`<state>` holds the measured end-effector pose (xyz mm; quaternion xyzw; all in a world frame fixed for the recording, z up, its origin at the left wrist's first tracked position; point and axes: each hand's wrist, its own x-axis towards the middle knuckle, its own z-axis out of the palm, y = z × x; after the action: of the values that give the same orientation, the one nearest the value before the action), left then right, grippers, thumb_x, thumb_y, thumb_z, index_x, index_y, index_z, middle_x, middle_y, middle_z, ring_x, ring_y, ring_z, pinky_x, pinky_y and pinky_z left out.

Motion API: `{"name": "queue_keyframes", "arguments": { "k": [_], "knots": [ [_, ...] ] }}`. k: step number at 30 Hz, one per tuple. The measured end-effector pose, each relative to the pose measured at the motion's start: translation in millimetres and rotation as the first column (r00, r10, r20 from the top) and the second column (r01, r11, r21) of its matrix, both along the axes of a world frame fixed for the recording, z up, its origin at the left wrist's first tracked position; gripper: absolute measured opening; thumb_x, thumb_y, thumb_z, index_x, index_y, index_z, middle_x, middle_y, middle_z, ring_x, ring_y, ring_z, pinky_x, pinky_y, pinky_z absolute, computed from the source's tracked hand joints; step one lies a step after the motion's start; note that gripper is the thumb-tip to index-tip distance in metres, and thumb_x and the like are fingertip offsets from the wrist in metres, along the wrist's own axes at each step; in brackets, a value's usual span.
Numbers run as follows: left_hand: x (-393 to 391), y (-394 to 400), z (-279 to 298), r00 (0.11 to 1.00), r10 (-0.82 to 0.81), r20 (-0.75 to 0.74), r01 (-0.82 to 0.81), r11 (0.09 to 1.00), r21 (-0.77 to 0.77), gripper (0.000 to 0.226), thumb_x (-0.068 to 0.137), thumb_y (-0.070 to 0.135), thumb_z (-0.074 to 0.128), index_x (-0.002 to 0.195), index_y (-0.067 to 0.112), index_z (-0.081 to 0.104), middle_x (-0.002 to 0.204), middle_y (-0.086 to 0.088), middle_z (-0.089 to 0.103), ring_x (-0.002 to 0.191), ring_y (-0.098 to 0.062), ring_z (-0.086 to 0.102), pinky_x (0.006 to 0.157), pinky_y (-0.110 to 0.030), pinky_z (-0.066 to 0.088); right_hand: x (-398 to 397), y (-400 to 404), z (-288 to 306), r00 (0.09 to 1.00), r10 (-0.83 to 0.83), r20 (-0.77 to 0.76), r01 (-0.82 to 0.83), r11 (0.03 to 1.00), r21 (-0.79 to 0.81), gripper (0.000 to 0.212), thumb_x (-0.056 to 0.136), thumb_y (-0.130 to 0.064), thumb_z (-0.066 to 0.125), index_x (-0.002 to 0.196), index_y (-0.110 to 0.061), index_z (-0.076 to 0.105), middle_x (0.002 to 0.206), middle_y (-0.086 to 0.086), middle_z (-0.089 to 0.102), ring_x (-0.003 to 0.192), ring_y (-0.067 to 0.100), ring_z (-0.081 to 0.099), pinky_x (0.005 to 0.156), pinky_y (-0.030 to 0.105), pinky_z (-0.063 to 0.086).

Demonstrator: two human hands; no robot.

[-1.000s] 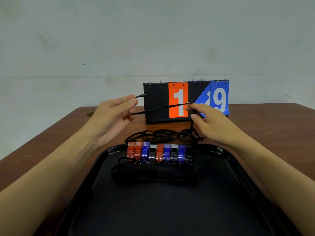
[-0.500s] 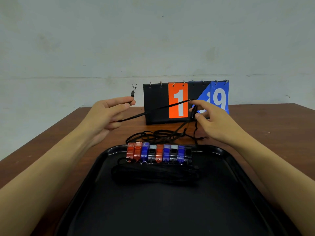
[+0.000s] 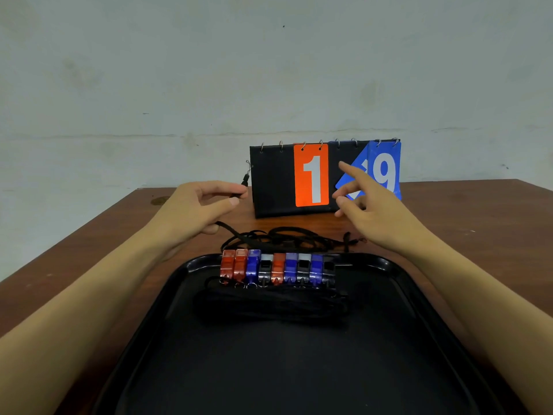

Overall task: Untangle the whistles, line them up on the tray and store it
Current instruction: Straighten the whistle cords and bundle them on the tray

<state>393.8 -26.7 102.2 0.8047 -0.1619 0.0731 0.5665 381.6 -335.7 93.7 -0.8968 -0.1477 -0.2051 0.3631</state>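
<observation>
Several red, blue and black whistles [image 3: 276, 268] stand side by side in a row at the far end of the black tray [image 3: 413, 301]. Their black cords lie bundled on the tray just in front of them. A tangle of black lanyard cord [image 3: 284, 239] lies on the table behind the tray. My left hand [image 3: 197, 211] pinches one end of that lanyard, with its clip sticking up past my fingertips. My right hand [image 3: 368, 211] hovers above the tangle's right side, fingers spread, holding nothing.
A flip scoreboard [image 3: 311, 178] showing an orange 1 and a blue 9 stands on the brown wooden table [image 3: 478, 217] just behind my hands. A pale wall rises behind the table. The tray's near half holds nothing.
My right hand has let go of the cord, which was stretched taut between both hands and now hangs slack to the table. My left hand still holds its end.
</observation>
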Motion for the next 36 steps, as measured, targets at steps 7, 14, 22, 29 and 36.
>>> {"name": "queue_keyframes", "arguments": {
  "k": [7, 14, 22, 29, 36],
  "knots": [
    [-25.8, -17.6, 11.2, 0.968, -0.238, 0.077, 0.236, 0.971, 0.045, 0.032, 0.104, 0.008, 0.054, 0.125, 0.024, 0.072, 0.094, 0.019, 0.076, 0.06, -0.013, 0.036, 0.054, -0.019, 0.038, -14.5, 18.0, 7.3, 0.982, 0.188, 0.005, -0.188, 0.982, -0.007, 0.046, 0.103, -0.034, 0.054, 0.148, -0.035, 0.046, 0.125, -0.019, 0.06, 0.11, -0.003, 0.059, 0.087, 0.015, 0.051],
    [-39.7, -31.4, 7.4, 0.946, -0.311, 0.093, 0.263, 0.902, 0.342, 0.027, 0.101, 0.028, 0.062, 0.121, 0.046, 0.069, 0.069, -0.013, 0.069, 0.062, -0.012, 0.06, 0.07, -0.021, 0.05, -30.0, 33.5, 14.2, 0.949, 0.314, -0.041, -0.304, 0.939, 0.161, 0.023, 0.101, -0.027, 0.061, 0.124, -0.026, 0.065, 0.088, -0.001, 0.075, 0.076, 0.01, 0.073, 0.078, 0.024, 0.06],
    [-26.0, -24.8, 3.6, 0.948, -0.248, 0.198, 0.153, 0.903, 0.4, 0.021, 0.098, 0.014, 0.068, 0.114, 0.027, 0.065, 0.102, 0.007, 0.076, 0.089, -0.01, 0.075, 0.072, -0.023, 0.059, -26.4, 29.2, 15.5, 0.971, 0.221, 0.09, -0.235, 0.953, 0.192, 0.008, 0.099, -0.019, 0.064, 0.1, -0.021, 0.072, 0.083, -0.004, 0.075, 0.075, 0.008, 0.072, 0.078, 0.021, 0.059],
    [-5.6, -11.0, -2.9, 0.947, 0.06, 0.314, -0.2, 0.879, 0.433, 0.019, 0.098, 0.018, 0.063, 0.105, 0.034, 0.071, 0.085, 0.018, 0.077, 0.094, 0.005, 0.069, 0.098, -0.032, 0.053, -18.7, 11.8, 12.6, 0.99, 0.126, 0.058, -0.13, 0.988, 0.085, 0.003, 0.095, -0.023, 0.068, 0.093, -0.023, 0.071, 0.087, -0.008, 0.074, 0.085, 0.01, 0.07, 0.08, 0.022, 0.057],
    [-16.8, -16.5, 6.4, 0.988, -0.006, 0.156, -0.009, 0.995, 0.1, 0.022, 0.104, 0.016, 0.055, 0.121, 0.025, 0.066, 0.096, 0.004, 0.075, 0.08, -0.006, 0.069, 0.082, -0.021, 0.059, -24.1, 17.2, 10.6, 0.98, 0.139, -0.14, -0.155, 0.982, -0.105, 0.024, 0.104, -0.026, 0.04, 0.086, -0.018, 0.052, 0.081, 0.004, 0.06, 0.073, 0.016, 0.051, 0.071, 0.034, 0.046]
  ]
}}
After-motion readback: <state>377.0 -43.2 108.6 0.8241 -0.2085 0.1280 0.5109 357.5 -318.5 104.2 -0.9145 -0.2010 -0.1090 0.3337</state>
